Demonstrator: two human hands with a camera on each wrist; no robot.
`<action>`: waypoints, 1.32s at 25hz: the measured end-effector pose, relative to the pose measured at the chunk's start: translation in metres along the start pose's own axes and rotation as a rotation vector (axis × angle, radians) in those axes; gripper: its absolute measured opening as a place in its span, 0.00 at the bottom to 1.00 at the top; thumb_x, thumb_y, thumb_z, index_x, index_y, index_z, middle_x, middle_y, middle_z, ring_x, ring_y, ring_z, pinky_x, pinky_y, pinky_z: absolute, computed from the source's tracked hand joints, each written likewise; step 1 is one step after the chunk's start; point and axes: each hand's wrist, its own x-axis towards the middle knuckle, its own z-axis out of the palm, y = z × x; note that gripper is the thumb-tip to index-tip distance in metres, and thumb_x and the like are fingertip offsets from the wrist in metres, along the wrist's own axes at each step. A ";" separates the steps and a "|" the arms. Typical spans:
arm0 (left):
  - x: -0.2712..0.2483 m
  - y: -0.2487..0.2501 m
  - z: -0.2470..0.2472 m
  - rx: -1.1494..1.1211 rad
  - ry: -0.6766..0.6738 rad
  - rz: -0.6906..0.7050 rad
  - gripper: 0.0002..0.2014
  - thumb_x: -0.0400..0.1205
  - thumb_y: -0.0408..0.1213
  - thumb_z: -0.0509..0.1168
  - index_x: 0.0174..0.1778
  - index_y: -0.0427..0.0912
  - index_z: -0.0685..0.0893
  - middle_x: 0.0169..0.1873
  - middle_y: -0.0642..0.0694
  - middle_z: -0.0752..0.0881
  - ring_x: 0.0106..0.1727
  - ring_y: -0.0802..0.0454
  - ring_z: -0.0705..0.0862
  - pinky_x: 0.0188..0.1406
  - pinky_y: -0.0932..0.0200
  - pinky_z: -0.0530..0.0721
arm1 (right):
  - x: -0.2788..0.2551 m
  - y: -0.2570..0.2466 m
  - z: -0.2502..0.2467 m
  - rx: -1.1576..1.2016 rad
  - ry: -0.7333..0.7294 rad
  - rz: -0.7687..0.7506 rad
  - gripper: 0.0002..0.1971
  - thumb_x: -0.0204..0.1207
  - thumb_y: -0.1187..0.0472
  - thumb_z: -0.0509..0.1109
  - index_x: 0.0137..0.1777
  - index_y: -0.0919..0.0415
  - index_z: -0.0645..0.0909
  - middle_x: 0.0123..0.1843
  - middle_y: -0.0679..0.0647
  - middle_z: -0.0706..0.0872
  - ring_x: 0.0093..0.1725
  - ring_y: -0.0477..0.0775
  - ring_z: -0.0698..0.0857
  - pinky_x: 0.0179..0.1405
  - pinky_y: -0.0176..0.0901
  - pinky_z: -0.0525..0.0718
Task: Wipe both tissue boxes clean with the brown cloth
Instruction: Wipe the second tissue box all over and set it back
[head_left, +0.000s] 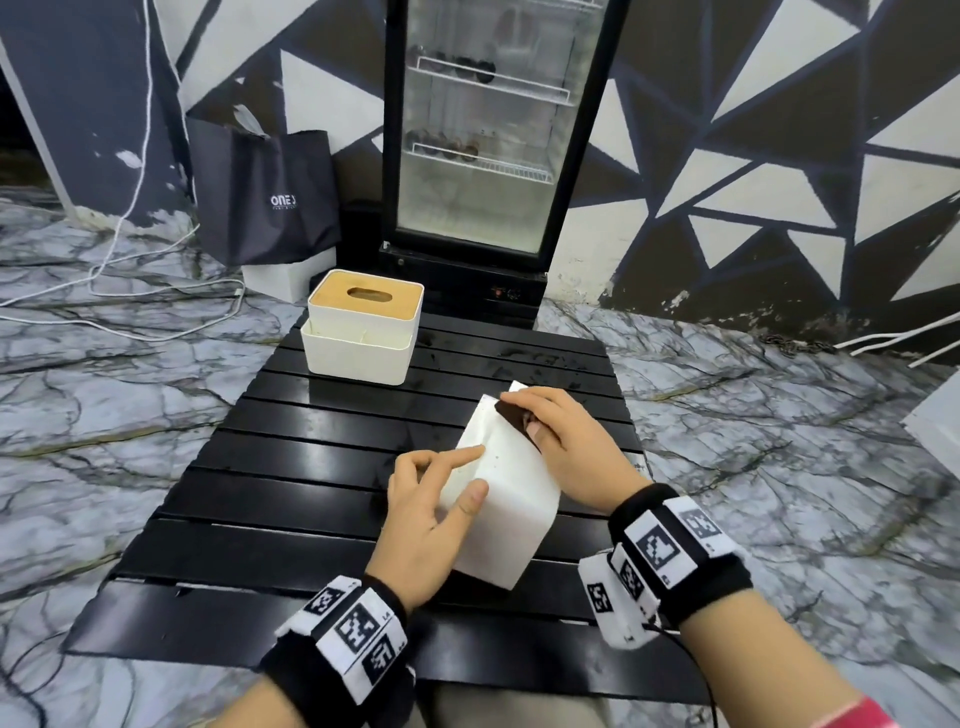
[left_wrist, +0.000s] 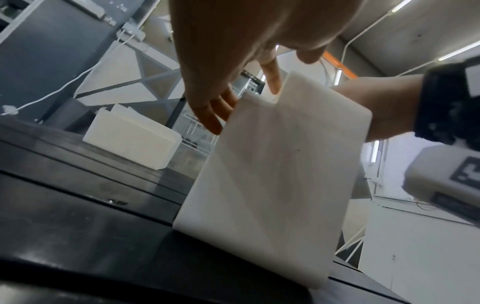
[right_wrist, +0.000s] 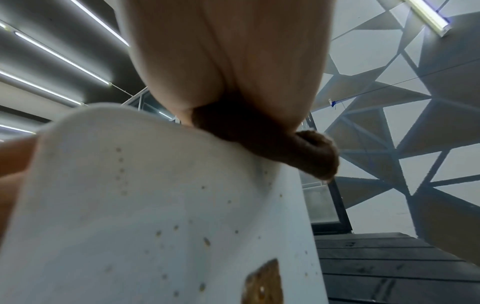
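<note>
On the black slatted table (head_left: 291, 457), a white tissue box (head_left: 511, 499) stands tilted up on one edge. My left hand (head_left: 478, 470) grips its left side, thumb on the upper face and index finger stretched along the edge. In the left wrist view the fingers (left_wrist: 213, 115) reach round the box (left_wrist: 280, 174). My right hand (head_left: 524, 415) holds the brown cloth (head_left: 511, 415) and presses it against the box's far upper end. The right wrist view shows the cloth (right_wrist: 272, 144) bunched under the palm and brown specks on the box (right_wrist: 155, 205). A second white box with a wooden lid (head_left: 363, 322) sits upright at the table's far left.
A glass-door fridge (head_left: 488, 130) stands just behind the table, with a black bag (head_left: 260, 197) to its left. White cables (head_left: 130, 291) trail over the marble floor. A white object (head_left: 935, 426) shows at the right edge.
</note>
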 end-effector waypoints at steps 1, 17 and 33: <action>0.003 -0.002 -0.002 -0.037 -0.018 -0.002 0.18 0.67 0.68 0.56 0.54 0.82 0.74 0.58 0.58 0.69 0.64 0.59 0.70 0.52 0.86 0.63 | 0.000 0.001 -0.002 0.023 -0.015 -0.007 0.20 0.80 0.69 0.56 0.69 0.52 0.74 0.69 0.50 0.73 0.71 0.50 0.69 0.72 0.40 0.65; 0.011 -0.013 -0.011 -0.179 -0.232 -0.029 0.24 0.70 0.65 0.60 0.65 0.74 0.72 0.71 0.58 0.73 0.73 0.64 0.69 0.78 0.50 0.65 | -0.056 -0.021 0.010 0.103 -0.029 -0.191 0.19 0.79 0.59 0.55 0.67 0.47 0.75 0.65 0.35 0.72 0.68 0.36 0.69 0.68 0.24 0.62; 0.010 -0.011 -0.011 -0.170 -0.241 -0.031 0.24 0.71 0.64 0.61 0.65 0.73 0.72 0.70 0.57 0.74 0.74 0.61 0.69 0.77 0.45 0.67 | -0.058 -0.025 0.018 0.028 0.037 -0.147 0.20 0.78 0.57 0.52 0.68 0.46 0.74 0.66 0.42 0.73 0.68 0.38 0.68 0.68 0.22 0.60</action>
